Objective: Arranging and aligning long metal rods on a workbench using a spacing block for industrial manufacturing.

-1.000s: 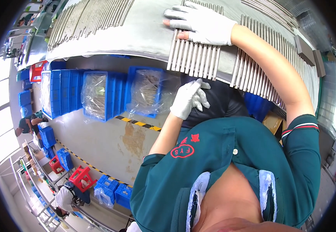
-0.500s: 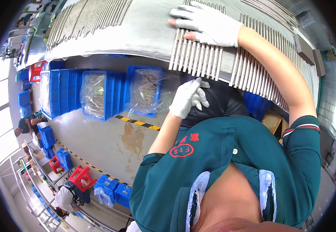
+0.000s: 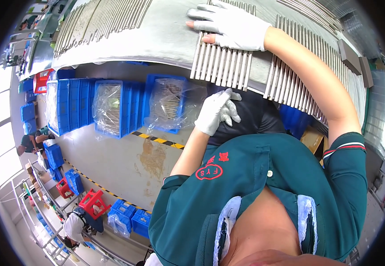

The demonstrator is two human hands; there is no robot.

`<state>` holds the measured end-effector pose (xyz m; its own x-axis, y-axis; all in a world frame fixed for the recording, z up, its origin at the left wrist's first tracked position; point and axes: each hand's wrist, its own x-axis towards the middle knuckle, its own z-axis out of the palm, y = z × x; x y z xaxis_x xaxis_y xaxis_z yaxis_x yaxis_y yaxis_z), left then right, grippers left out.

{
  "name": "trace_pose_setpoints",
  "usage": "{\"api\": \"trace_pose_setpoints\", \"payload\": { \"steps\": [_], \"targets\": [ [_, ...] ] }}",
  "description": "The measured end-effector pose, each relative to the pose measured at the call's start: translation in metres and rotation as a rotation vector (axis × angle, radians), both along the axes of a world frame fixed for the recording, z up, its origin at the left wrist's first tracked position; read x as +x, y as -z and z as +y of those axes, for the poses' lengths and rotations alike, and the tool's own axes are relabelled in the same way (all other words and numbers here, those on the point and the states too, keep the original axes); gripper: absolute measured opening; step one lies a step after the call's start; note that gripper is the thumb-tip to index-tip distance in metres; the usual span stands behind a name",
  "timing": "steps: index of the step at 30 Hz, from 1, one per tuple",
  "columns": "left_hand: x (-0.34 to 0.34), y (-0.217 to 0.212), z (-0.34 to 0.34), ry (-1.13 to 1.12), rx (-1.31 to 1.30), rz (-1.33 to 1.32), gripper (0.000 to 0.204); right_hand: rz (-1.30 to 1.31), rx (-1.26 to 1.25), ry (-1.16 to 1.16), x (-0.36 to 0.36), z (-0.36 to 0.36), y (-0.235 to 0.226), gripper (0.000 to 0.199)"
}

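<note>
My right hand [image 3: 234, 26], in a white glove, lies flat with fingers spread on a row of thin metal rods [image 3: 221, 66]. The rods lie side by side on the grey worktable [image 3: 166, 40], and their ends reach its near edge. My left hand [image 3: 217, 111], also in a white glove, hangs just below the table edge with loosely bent fingers and holds nothing that I can see. A second row of rods [image 3: 296, 84] lies under my right forearm. More rods [image 3: 95, 22] lie at the table's far left.
Blue plastic crates [image 3: 73, 111] stand on the floor below the table, two of them holding bagged rods [image 3: 170, 104]. A yellow-black floor stripe [image 3: 157, 139] runs in front of them. Other people work among red and blue crates at the lower left [image 3: 77, 224].
My right hand has shifted only slightly on the row of rods. My left hand stays in the same place.
</note>
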<state>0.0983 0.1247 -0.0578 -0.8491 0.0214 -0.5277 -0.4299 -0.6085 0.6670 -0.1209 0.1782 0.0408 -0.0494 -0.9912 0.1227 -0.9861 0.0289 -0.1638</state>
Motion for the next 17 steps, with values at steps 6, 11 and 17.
{"api": "trace_pose_setpoints", "payload": {
  "steps": [6, 11, 17],
  "targets": [
    [0.001, -0.001, 0.000, 0.001, -0.004, -0.012, 0.044, -0.028, -0.008, 0.004, 0.002, -0.009, -0.001, 0.051],
    [-0.001, -0.001, 0.001, 0.000, 0.011, 0.002, 0.044, -0.012, -0.032, 0.005, 0.002, -0.015, 0.002, 0.051],
    [0.000, -0.001, -0.001, -0.004, -0.010, -0.021, 0.044, -0.009, 0.022, 0.013, 0.003, -0.014, -0.004, 0.052]
  ]
}}
